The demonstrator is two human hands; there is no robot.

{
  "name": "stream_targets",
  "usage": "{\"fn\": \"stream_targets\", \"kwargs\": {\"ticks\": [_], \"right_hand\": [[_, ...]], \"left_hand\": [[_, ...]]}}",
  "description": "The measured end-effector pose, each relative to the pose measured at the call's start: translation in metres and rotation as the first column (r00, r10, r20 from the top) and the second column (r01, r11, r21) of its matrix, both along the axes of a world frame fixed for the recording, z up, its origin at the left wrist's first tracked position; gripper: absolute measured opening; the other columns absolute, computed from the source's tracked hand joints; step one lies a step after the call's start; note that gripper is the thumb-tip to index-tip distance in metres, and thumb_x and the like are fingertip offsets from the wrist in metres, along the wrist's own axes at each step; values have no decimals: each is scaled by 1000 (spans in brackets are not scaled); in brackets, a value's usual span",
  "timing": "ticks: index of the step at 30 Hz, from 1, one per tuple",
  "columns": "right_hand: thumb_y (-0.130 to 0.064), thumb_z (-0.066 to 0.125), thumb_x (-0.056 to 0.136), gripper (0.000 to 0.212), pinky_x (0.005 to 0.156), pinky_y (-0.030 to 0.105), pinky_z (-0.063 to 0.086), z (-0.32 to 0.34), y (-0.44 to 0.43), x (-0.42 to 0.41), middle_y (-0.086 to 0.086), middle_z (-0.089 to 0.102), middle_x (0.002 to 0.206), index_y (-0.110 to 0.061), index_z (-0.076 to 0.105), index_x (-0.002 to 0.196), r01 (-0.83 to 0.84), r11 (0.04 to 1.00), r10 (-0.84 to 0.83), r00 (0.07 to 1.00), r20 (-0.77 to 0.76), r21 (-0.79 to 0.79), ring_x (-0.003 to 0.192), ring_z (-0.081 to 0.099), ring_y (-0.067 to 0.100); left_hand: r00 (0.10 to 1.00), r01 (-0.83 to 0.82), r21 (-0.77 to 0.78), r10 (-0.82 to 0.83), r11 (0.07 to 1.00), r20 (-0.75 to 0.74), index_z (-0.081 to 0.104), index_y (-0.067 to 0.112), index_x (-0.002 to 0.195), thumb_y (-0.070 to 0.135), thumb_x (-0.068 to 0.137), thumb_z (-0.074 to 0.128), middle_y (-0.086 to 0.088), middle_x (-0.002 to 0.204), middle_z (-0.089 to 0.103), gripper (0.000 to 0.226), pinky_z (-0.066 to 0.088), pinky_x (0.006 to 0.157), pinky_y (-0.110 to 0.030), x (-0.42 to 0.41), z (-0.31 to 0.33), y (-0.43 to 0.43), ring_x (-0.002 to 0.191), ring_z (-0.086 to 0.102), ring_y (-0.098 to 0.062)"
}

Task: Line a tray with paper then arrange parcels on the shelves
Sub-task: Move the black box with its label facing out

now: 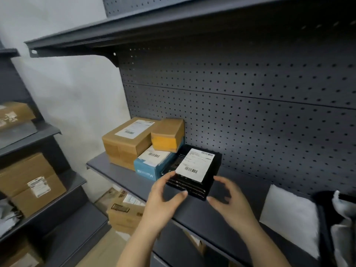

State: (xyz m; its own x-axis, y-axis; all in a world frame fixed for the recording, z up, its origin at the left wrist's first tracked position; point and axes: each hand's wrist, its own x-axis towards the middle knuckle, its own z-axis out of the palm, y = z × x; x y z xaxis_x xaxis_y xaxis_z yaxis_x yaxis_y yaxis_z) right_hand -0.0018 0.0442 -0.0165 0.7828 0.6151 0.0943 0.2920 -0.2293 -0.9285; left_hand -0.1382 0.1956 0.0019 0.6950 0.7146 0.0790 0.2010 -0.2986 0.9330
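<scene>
**Inspector:** Fingers [169, 177] and thumb of the left hand [163, 201] pinch the near-left corner of the flat black box parcel with a white label [192, 166]. The right hand [231, 201] curls loosely just beside the right corner; contact cannot be told.

**Clerk:** Location?

**Inspector:** On the grey metal shelf [192, 214], just beside the blue carton [152, 168]. Step judged: arranging parcels. Next move: square it up, then release.

Print on white label of flat black box [192, 170]: too small to read. Box's near-left corner hidden under left hand [163, 197]; grip or mere touch unclear. Blue-and-white carton [152, 166] half covered by small brown cardboard box [167, 134]. 4 o'clock: crumpled white wrapping [342, 209] cut by edge, blurred. 9 o'clock: large brown cardboard carton [32, 182] blurred, label unreadable.
</scene>
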Motion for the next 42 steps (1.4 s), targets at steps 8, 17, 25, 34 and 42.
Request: {"fn": "stream_targets", "kwargs": {"ticks": [8, 17, 25, 34, 42], "right_hand": [[-16, 80, 77, 65, 114, 28, 29, 0, 45, 6, -18, 41, 130, -40, 49, 129, 175, 984, -174, 984, 29, -30, 129, 35, 5], [-19, 83, 73, 74, 107, 16, 26, -8, 81, -3, -16, 37, 139, -40, 44, 132, 247, 958, -243, 969, 47, -144, 132, 33, 5], [-13, 85, 68, 74, 109, 17, 22, -15, 87, -4, -9, 35, 142, -35, 49, 130, 307, 940, -297, 951, 85, -148, 137, 29, 7], [-12, 85, 69, 74, 104, 12, 23, -18, 73, -4, -3, 28, 151, -33, 50, 132, 360, 922, -354, 933, 67, -144, 132, 30, 2], [-16, 87, 67, 81, 111, 21, 20, -10, 46, 2, 1, 13, 160, -44, 45, 131, 385, 907, -378, 923, 73, -171, 147, 11, 5]], "left_hand": [[972, 232, 227, -219, 946, -84, 46, 52, 116, 29, 72, 83, 26, 117, 54, 62, 45, 99, -20, 54, -2, 70, 113, 53, 4], [946, 303, 279, -252, 911, -203, 43, 47, 132, 64, 64, 62, 4, 136, 52, 72, 43, 105, -42, 77, -17, 103, 127, 43, -21], [900, 405, 182, -356, 896, -250, 39, 36, 143, 44, 79, 71, 6, 124, 56, 72, 34, 88, -26, 84, -18, 110, 126, 31, -19], [820, 531, 228, -426, 816, -382, 33, 49, 139, 56, 78, 62, -2, 152, 26, 68, 21, 115, -40, 78, -23, 89, 142, 19, -26], [821, 570, 199, -551, 797, -148, 43, 53, 132, 44, 73, 77, 14, 157, 24, 69, 23, 116, -41, 90, -30, 93, 145, 16, -17]]}}
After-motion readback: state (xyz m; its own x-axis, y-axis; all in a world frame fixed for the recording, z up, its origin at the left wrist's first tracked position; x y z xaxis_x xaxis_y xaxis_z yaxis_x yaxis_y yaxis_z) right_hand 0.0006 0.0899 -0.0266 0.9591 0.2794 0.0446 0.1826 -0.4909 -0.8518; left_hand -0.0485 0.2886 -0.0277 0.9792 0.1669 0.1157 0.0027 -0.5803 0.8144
